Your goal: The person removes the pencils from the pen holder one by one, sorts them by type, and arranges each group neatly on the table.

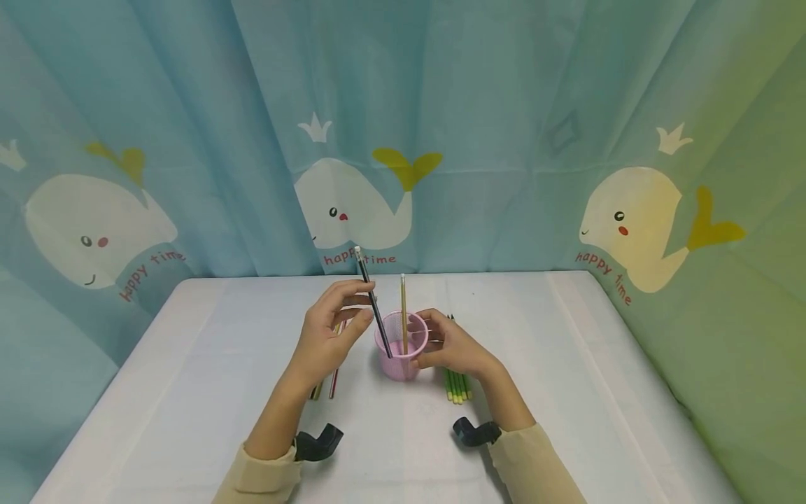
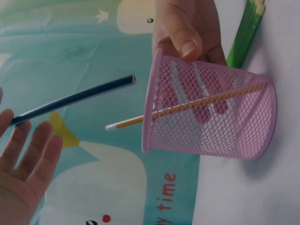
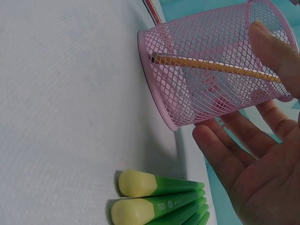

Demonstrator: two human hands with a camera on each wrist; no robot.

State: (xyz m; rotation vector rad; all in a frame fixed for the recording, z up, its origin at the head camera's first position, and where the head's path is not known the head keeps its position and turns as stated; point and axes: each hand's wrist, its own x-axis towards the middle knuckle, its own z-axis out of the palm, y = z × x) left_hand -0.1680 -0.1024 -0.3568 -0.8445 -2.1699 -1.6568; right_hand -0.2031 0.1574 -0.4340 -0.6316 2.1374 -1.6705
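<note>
My left hand [image 1: 327, 332] pinches a dark pencil [image 1: 374, 302] near its upper part. The pencil slants with its white-tipped end up, and in the left wrist view its lower end stands just outside the rim of a pink mesh pencil cup [image 2: 211, 136]. My right hand [image 1: 458, 348] holds that cup from the right side, thumb [image 3: 272, 49] on the near wall and fingers round the far side. Inside the cup leans one yellow pencil [image 1: 404, 308], its white-tipped end sticking out above the rim.
Several green pencils [image 1: 458, 388] with pale yellow ends lie on the white table [image 1: 567, 392], beside my right hand. A few other pencils [image 1: 334, 383], one of them red, lie partly hidden behind my left hand. A blue curtain [image 1: 504, 140] with whale prints hangs behind.
</note>
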